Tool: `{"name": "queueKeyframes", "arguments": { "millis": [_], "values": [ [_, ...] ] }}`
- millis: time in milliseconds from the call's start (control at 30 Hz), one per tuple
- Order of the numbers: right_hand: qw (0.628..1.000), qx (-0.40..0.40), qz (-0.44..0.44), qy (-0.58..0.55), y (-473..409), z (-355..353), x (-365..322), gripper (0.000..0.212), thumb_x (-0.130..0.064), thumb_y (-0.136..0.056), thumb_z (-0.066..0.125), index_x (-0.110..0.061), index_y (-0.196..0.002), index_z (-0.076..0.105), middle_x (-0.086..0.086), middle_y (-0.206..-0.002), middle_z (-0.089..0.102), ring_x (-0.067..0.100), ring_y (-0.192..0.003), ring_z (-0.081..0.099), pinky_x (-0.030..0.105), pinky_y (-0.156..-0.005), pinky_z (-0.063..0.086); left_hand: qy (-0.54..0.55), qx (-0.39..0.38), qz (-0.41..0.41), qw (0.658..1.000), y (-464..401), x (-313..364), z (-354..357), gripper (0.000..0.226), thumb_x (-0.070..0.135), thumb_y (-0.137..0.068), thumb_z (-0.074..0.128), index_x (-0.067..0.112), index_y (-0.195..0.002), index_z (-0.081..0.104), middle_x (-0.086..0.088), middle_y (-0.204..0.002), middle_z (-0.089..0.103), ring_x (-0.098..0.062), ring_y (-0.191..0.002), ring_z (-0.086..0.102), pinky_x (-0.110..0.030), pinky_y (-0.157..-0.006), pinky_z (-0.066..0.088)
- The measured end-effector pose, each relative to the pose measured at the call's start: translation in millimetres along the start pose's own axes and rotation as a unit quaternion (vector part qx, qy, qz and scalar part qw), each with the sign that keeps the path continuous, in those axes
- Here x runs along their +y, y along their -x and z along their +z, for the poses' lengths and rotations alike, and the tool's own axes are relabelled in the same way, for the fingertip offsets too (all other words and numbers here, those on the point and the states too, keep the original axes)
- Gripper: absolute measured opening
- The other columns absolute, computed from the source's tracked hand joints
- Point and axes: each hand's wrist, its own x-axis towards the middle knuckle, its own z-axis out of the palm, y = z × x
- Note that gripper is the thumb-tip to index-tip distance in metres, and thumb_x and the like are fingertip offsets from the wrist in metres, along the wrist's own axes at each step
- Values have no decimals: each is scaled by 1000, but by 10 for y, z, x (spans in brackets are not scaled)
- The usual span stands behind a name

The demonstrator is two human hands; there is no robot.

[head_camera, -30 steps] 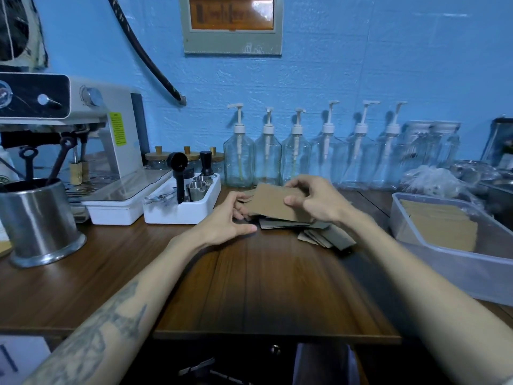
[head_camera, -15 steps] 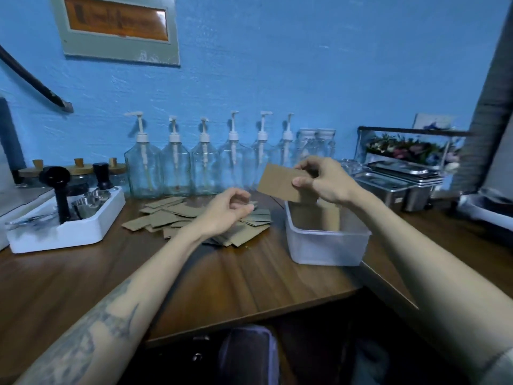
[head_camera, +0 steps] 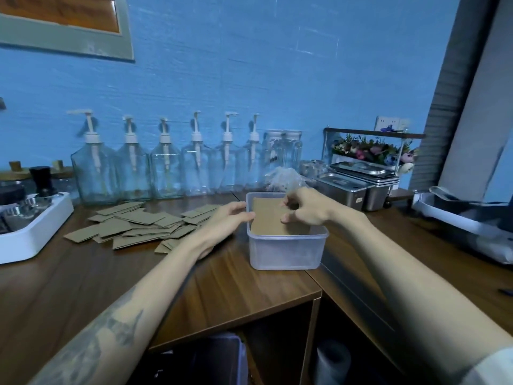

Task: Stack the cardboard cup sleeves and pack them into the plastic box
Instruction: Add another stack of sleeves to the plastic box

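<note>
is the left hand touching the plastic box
Touching. In the head view the left hand lies with its straight fingers against the left wall of the plastic box, no gap visible.

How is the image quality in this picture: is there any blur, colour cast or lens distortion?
Head view: a cool blue cast overall; wide-angle bending tilts the grey panel at the right edge; the right hand over the plastic box is slightly motion-blurred; the loose cardboard sleeves stay fairly sharp; the shelf below is dark.
</note>
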Motion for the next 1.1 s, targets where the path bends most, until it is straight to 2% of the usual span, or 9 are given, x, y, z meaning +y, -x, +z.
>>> {"name": "queueKeyframes", "arguments": {
  "millis": [67,167,267,400,533,700,867,1000,1100],
  "values": [
    [999,-11,2,42,-82,80,15,23,-24,-81,77,-14,-100,68,2,-105,72,20,-100,63,32,-87,50,17,-3,12,1000,12,4,37,42,22,-94,62,19,-135,54,10,-123,63,-5,-116,58,-24,-100,43],
    [995,1,5,103,-164,145,68,23,-30,-79,76,-20,-99,70,-5,-106,71,18,-105,60,38,-99,38,22,-5,29,999,28,-8,52,40,18,-97,58,21,-137,51,18,-116,61,8,-106,57,-14,-89,43],
    [992,32,1,125,-228,148,137,28,-37,-78,78,-24,-101,70,-7,-107,69,15,-105,55,36,-89,27,19,4,36,999,23,-28,62,44,19,-98,57,18,-141,49,18,-120,58,3,-109,57,-19,-97,41],
    [991,56,-5,123,-274,143,193,38,-35,-75,80,-27,-107,63,-6,-105,62,17,-105,57,33,-81,28,13,10,34,999,-5,-48,73,49,20,-98,57,16,-145,45,10,-133,55,-6,-122,53,-26,-105,40],
    [990,49,-20,130,-298,149,199,44,-35,-74,80,-30,-114,65,-5,-107,62,17,-105,59,35,-88,40,6,13,34,999,-16,-66,80,49,23,-98,57,17,-145,45,9,-137,54,-8,-125,52,-31,-110,39],
    [988,44,-17,148,-324,184,207,48,-37,-69,84,-32,-113,67,-5,-109,63,17,-106,57,34,-82,34,6,10,35,999,-17,-75,66,46,26,-98,56,18,-142,48,12,-129,56,-7,-122,54,-24,-101,41],
    [990,40,-11,133,-301,144,172,50,-38,-69,86,-30,-115,68,-7,-105,63,14,-100,58,31,-82,38,-20,42,38,998,-29,-103,7,44,36,-99,54,17,-139,52,6,-136,58,-7,-124,53,-33,-112,38],
    [993,47,-10,105,-284,140,107,49,-40,-66,87,-30,-111,69,-10,-103,66,14,-100,61,39,-95,45,-89,80,64,991,-32,-67,-75,40,30,-100,54,16,-137,53,3,-136,56,-7,-116,54,-14,-92,39],
    [993,52,-14,108,-278,136,43,52,-40,-65,88,-30,-112,68,-11,-101,60,13,-98,58,39,-95,44,-144,87,75,983,-18,-51,-140,43,32,-99,55,17,-139,50,3,-140,52,-9,-122,52,-20,-98,38]
  ]
}}
